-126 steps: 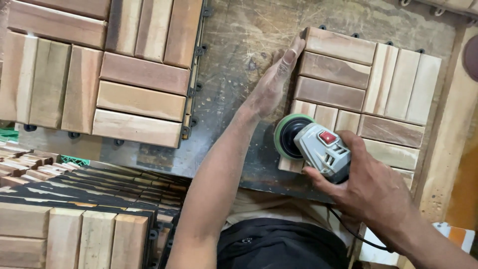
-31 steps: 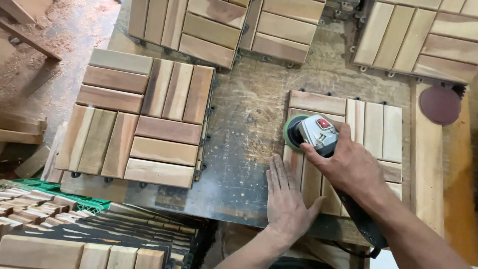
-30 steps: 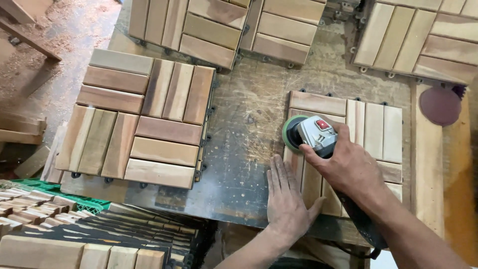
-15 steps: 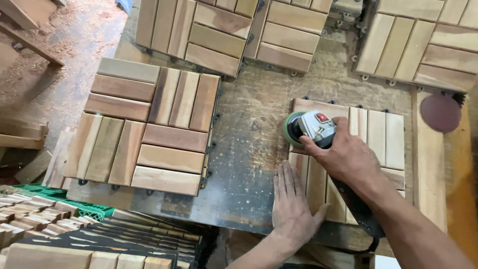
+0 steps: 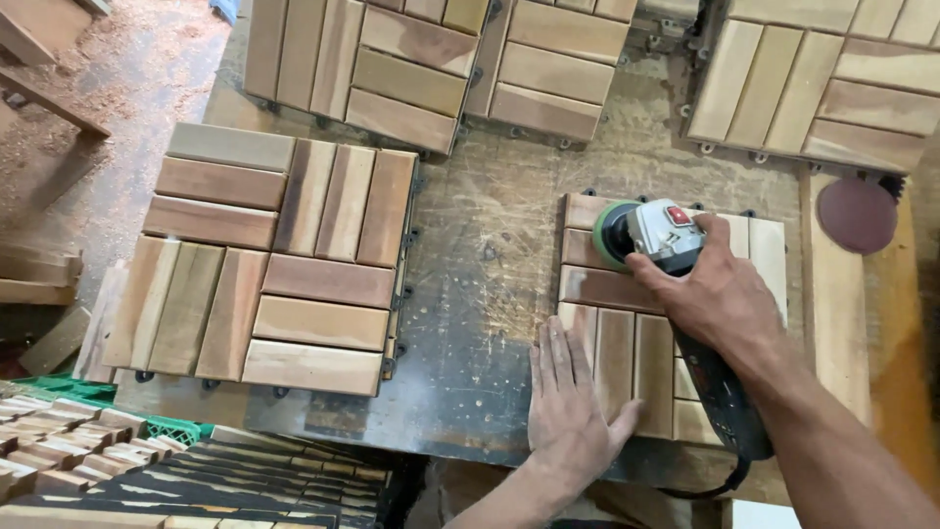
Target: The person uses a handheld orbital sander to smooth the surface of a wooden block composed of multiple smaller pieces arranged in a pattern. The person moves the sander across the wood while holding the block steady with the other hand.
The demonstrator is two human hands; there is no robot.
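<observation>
Big wooden deck tile (image 5: pixel 264 264) lies far left on workbench (image 5: pixel 480 245); left hand (image 5: pixel 573 407) flat, fingers spread, pressing near-left corner of smaller tile (image 5: pixel 612 338); right hand (image 5: pixel 720 294) clamped around grey sander (image 5: pixel 651 235), green pad on tile's far-left slats; round sanding disc (image 5: pixel 857 214) far right

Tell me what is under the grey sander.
Under the grey sander lies a wooden slat tile, its green pad on the far-left slats. The right hand grips it; the left hand presses the tile. The pad's contact face is hidden.
</observation>
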